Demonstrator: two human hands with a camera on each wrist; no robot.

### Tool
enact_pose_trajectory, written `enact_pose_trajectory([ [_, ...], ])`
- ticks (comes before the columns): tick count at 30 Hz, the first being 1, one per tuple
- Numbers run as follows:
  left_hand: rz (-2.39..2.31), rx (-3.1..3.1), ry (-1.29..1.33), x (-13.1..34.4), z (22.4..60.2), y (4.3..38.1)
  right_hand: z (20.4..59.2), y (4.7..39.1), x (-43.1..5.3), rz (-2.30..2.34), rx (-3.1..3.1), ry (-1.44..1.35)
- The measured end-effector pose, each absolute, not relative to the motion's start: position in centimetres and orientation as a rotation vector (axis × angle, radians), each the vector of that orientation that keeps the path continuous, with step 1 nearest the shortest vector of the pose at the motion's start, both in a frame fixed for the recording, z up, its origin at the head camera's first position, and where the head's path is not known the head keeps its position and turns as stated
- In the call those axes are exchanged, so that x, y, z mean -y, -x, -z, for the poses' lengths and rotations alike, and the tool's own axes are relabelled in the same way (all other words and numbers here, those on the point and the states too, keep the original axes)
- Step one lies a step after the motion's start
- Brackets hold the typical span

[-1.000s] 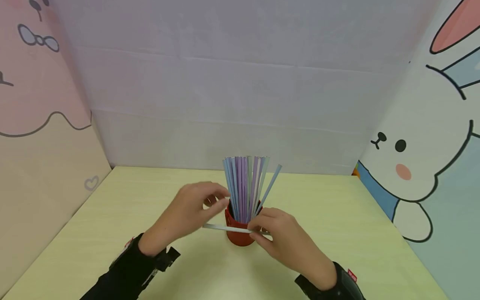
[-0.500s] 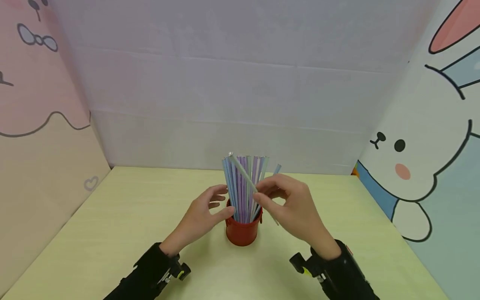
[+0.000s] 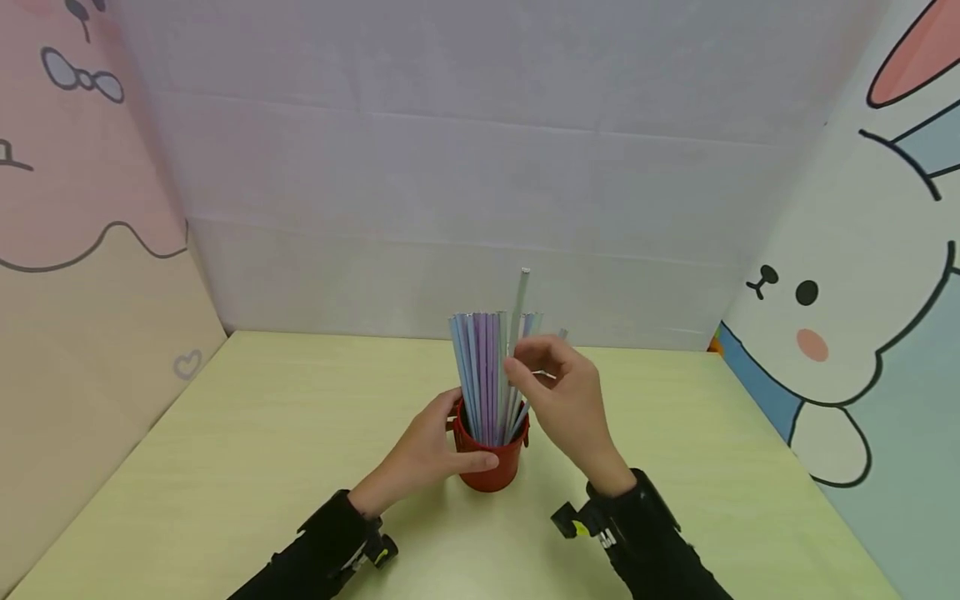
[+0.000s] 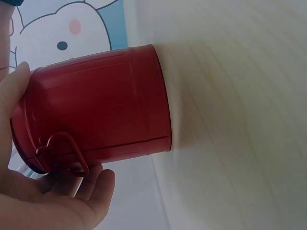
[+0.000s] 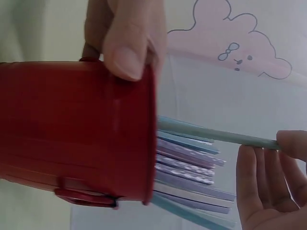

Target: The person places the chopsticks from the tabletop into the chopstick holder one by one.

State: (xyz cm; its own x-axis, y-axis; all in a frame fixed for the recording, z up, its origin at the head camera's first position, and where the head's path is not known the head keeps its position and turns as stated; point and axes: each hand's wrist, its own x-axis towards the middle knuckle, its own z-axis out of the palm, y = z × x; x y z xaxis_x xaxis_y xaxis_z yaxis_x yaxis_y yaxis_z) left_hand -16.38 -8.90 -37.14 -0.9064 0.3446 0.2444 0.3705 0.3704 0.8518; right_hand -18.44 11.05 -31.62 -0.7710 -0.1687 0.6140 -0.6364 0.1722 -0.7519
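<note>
A small red metal bucket (image 3: 497, 477) with side handles stands upright on the table, full of blue, purple and pale green straws (image 3: 483, 375). My left hand (image 3: 422, 457) holds it near the rim, thumb across the front and fingers around the far side, as the left wrist view also shows on the bucket (image 4: 96, 105). Between thumb and fingers, my right hand (image 3: 562, 387) pinches a pale green straw (image 3: 521, 296). It stands nearly upright and higher than the others. In the right wrist view this straw (image 5: 216, 135) reaches down to the bucket's mouth; its lower end is hidden.
The pale yellow table (image 3: 315, 375) spreads around the bucket. Behind it rises a plain whitish backdrop (image 3: 450, 183). Printed cartoon panels, a rabbit one (image 3: 847, 333) on the right and a pink one (image 3: 82, 192) on the left, flank the table.
The pale green straw has turned from lying across the bucket's front, through tilted, to nearly upright over the mouth. My left hand has moved right from beside the straws onto the bucket.
</note>
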Motion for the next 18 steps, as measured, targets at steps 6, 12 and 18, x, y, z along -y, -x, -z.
enact_pose_trajectory([
  [6,1.534,2.619,0.665,9.2,39.4,17.7,34.6,18.9,-10.9,-1.61,2.13,-0.702],
  [12,1.508,2.63,0.669,9.3,39.7,17.9,33.7,17.0,-10.3,-1.57,2.148,-0.714],
  [18,1.497,2.621,0.691,9.2,39.5,17.8,34.2,17.1,-10.1,-1.489,2.116,-0.716],
])
